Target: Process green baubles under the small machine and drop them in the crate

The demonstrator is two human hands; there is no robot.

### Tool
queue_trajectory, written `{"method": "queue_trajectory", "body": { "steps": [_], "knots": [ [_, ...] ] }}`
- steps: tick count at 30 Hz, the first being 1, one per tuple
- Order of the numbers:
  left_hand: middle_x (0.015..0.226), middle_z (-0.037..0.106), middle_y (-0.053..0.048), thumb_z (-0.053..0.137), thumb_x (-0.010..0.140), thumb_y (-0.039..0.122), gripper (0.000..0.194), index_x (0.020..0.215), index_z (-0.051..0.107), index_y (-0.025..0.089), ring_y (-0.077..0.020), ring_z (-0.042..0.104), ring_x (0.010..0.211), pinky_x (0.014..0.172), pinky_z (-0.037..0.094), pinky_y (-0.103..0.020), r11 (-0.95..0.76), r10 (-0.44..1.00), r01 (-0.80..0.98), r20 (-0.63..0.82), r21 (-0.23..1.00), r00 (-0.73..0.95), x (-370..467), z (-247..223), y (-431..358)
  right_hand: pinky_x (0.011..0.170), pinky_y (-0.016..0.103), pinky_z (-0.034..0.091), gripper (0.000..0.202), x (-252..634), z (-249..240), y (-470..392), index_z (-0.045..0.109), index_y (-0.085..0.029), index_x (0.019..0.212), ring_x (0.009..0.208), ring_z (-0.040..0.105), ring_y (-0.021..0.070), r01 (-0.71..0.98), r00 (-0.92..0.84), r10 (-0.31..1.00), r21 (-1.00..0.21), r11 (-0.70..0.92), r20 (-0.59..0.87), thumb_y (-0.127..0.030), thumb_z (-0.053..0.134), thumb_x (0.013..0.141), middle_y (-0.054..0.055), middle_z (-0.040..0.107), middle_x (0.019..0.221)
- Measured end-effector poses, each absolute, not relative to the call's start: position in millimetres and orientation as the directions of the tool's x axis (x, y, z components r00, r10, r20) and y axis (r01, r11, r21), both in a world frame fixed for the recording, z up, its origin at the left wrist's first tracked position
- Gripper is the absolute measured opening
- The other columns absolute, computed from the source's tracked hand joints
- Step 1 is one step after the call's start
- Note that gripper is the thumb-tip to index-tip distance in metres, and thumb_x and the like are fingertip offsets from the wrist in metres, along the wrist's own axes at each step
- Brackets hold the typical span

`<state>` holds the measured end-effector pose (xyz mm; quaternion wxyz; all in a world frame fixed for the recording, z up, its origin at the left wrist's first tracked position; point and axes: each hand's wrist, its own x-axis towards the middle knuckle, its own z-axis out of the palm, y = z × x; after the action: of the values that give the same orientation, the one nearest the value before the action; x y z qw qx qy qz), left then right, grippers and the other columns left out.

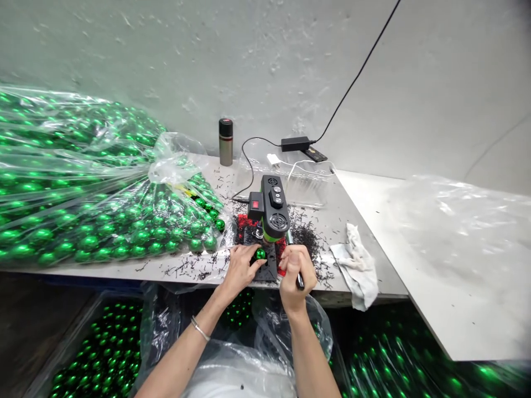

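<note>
A shiny green ball (260, 254) is pinched in the left hand's (243, 265) grip, thumb and finger closed on it, near the black machine (274, 205) on the table (339, 213). A handle (300, 282) is held tight by the right hand (292, 284).

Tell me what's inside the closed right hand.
A handle: its black end pokes out below the right hand, and another part shows above it. The middle is covered by the grip, so it can't be seen.
</note>
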<state>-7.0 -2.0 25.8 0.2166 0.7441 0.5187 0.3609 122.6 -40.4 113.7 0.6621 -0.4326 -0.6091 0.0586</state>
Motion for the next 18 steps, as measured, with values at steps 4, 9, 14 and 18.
{"method": "queue_trajectory", "body": {
  "steps": [4,9,14,18],
  "knots": [
    [0.118,0.074,-0.010,0.066,0.092,0.036,0.031,0.119,0.070,0.021,-0.0279,0.065,0.110,0.107,0.040,-0.050,-0.389,0.914,0.626,0.369,0.676,0.169,-3.2,16.3,-1.3,0.060,0.028,0.042,0.034,122.9,112.9,-40.7,0.048,-0.021,0.065,0.067,0.055,0.0132,0.467,0.245,0.606,-0.640,0.610,0.757,-0.016,0.042,0.098,0.000,0.053,0.069],
    [0.118,0.073,-0.011,0.068,0.092,0.037,0.032,0.118,0.070,0.020,-0.0275,0.064,0.108,0.102,0.044,-0.047,-0.403,0.902,0.624,0.405,0.670,0.148,-2.2,7.1,1.2,0.059,0.027,0.043,0.032,123.3,103.2,-40.8,0.047,-0.021,0.066,0.068,0.055,0.0129,0.456,0.239,0.582,-0.620,0.639,0.777,-0.012,0.041,0.097,-0.001,0.051,0.068],
    [0.115,0.074,-0.011,0.069,0.091,0.037,0.031,0.117,0.070,0.020,-0.0265,0.064,0.104,0.097,0.045,-0.045,-0.423,0.895,0.609,0.413,0.671,0.167,-3.1,9.7,0.5,0.061,0.030,0.047,0.031,125.2,78.5,-36.7,0.049,-0.021,0.069,0.063,0.054,0.0127,0.463,0.212,0.536,-0.567,0.681,0.817,-0.017,0.040,0.098,-0.001,0.053,0.071],
    [0.113,0.074,-0.010,0.069,0.092,0.038,0.030,0.117,0.070,0.021,-0.0259,0.064,0.101,0.095,0.045,-0.044,-0.421,0.897,0.609,0.410,0.672,0.167,-2.6,12.3,-1.4,0.070,0.036,0.051,0.034,123.8,57.5,-30.9,0.049,-0.021,0.068,0.062,0.056,0.0126,0.479,0.230,0.475,-0.523,0.705,0.850,-0.022,0.036,0.100,-0.002,0.052,0.070]
  ]
}}
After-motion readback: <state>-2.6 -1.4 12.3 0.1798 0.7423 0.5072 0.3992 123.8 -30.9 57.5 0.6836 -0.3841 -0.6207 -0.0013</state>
